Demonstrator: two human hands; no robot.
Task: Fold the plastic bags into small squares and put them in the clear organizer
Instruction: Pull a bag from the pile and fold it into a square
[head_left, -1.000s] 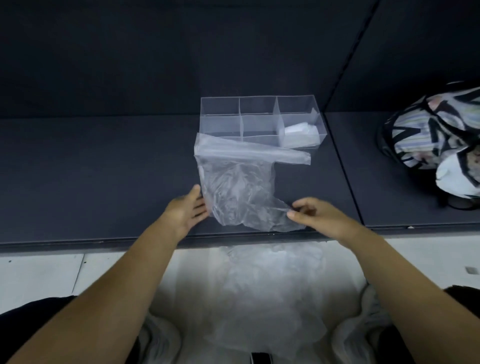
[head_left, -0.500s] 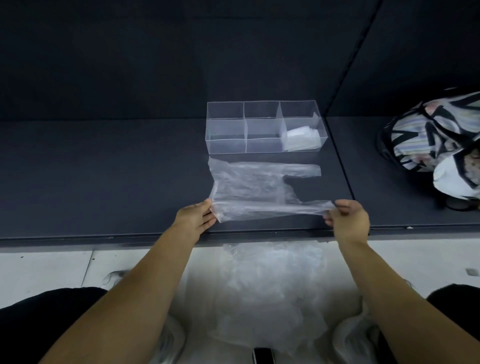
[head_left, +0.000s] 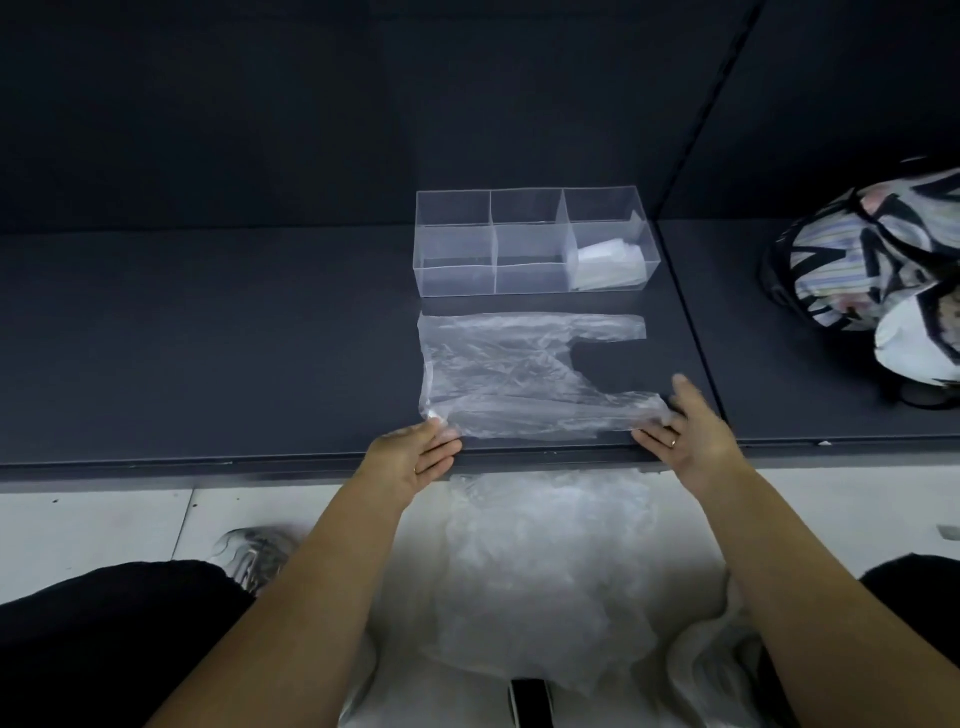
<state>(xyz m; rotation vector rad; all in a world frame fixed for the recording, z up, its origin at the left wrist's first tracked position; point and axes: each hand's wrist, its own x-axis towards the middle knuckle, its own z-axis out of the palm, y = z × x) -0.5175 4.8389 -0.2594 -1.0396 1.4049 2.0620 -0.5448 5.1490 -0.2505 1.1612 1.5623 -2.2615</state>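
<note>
Dark shelf (head_left: 208, 338) | bag (head_left: 509, 374) flat between hands | left hand (head_left: 415, 457) fingers straight, touching its corner | right hand (head_left: 691, 436) fingers straight, on handle | organizer (head_left: 457, 283) beyond

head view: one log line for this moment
plastic bag: flat on shelf, unfolded | left hand: open, near-left corner | right hand: open, on near handle | clear organizer: folded bag in right compartment

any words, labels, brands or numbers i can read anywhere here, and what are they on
No readable text anywhere.
plastic bag: clear, no print visible.
clear organizer: no label visible.
patterned bag: stripes and shapes only, no letters.
dark object at the bottom edge: too cut off to tell.
</note>
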